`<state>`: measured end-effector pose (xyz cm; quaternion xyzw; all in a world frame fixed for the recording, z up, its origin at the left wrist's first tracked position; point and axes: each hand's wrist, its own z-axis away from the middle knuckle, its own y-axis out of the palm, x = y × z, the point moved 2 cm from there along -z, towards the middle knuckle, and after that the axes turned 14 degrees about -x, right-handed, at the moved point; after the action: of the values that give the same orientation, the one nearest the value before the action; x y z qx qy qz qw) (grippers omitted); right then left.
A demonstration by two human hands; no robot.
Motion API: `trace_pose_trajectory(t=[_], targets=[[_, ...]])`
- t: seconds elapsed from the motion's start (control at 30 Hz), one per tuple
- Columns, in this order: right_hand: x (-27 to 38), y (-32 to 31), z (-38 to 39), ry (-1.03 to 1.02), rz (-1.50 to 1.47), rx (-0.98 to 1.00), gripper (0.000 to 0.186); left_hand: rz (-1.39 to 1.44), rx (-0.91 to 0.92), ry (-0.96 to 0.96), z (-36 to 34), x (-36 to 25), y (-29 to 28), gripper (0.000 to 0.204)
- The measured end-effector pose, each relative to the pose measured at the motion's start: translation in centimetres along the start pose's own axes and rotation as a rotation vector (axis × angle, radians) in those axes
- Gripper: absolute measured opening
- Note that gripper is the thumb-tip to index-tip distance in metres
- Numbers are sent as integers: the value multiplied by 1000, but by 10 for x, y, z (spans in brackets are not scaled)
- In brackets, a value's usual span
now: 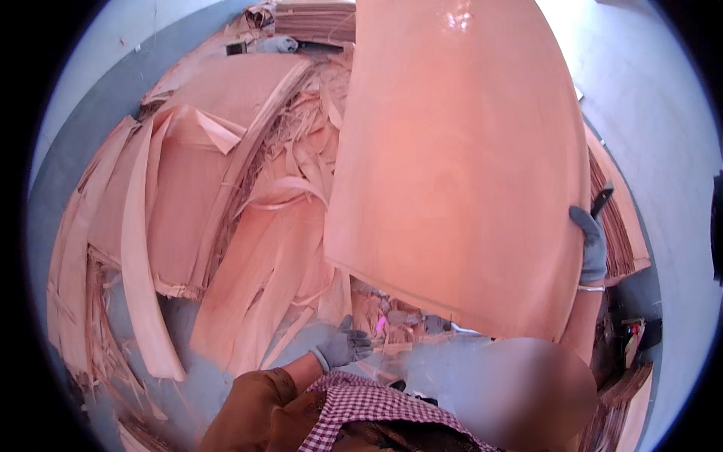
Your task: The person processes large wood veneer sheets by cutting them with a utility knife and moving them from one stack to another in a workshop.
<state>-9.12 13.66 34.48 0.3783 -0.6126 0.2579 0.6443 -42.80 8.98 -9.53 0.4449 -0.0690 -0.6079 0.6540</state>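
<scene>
1. A big veneer sheet (459, 158) is filling the middle of the view; it is thin, smooth, pinkish-tan wood, bowing slightly, with a glossy glare near its top edge; it is standing raised and tilted above the floor, its lower edge hanging over the scraps.
2. A heap (226, 203) of veneer strips and torn sheets is lying to the left; the pieces are curling, splintering and overlapping; a neater stack (617, 226) of dark-edged sheets is showing at the right, behind the big sheet.
3. The sheet is hiding most of the floor and its top is running out of view; small bits under its lower edge are too jumbled to make out; a blurred patch is covering the lower right.
4. The right hand (591, 241), in a grey glove, is reaching up and gripping the sheet's right edge, fingers wrapping round it.
5. The left hand (345, 348), also gloved, is hanging low near the scraps, fingers loosely curling, holding nothing that can be seen; its sleeve is brown.
</scene>
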Motion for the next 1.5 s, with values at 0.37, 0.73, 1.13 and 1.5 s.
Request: trace_pose_trajectory(t=[0.37,0.73,1.13,1.5], targets=[[96,-247,-47,-188,179,-131,36,612,-159,111,-139,-73,115,98],[67,-366,-102,-115,251,-169,24,490,-687,226,-183,-41,81,54],[14,-425,-182,-20,206,-111,34,680,-536,723,-154,-38,66,37],[-33,-518,-256,123,189,-44,36,151,-944,1397,-84,-28,310,26]])
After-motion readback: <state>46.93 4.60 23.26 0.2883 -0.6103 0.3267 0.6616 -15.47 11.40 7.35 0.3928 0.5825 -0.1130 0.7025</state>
